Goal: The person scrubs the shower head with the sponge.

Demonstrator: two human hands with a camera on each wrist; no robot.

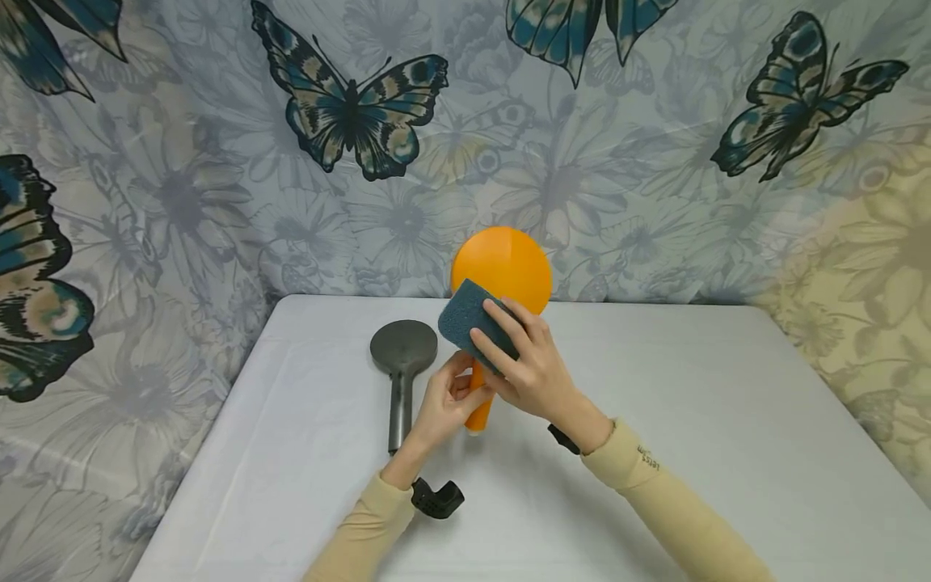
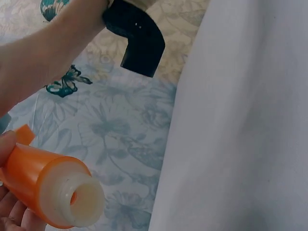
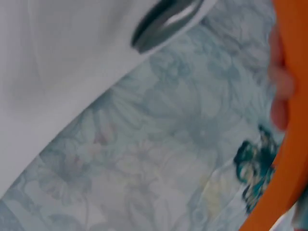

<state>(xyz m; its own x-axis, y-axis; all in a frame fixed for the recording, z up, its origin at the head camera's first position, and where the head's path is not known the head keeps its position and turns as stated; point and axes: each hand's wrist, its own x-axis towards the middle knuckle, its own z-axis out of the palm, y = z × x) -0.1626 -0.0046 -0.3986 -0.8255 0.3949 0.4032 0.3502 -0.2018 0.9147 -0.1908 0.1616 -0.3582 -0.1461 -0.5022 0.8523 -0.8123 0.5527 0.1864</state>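
Note:
An orange hand shower head (image 1: 502, 259) is held up above the table, its round head leaning toward the back. My left hand (image 1: 445, 404) grips its handle near the neck. The left wrist view shows the handle's hollow whitish connector (image 2: 84, 202) at its lower end. In my right hand (image 1: 534, 368) is a dark blue-grey sponge (image 1: 469, 319), held with spread fingers against the orange shower head's neck and lower head, covering part of them. Blurred in the right wrist view, the orange shower head (image 3: 298, 62) fills the right edge.
A dark grey hand shower head (image 1: 403, 347) lies on the white table (image 1: 655, 404) left of my hands, handle toward me. Butterfly-patterned fabric (image 1: 349, 226) hangs behind the table and at its sides. Each wrist wears a black mount (image 1: 438, 499).

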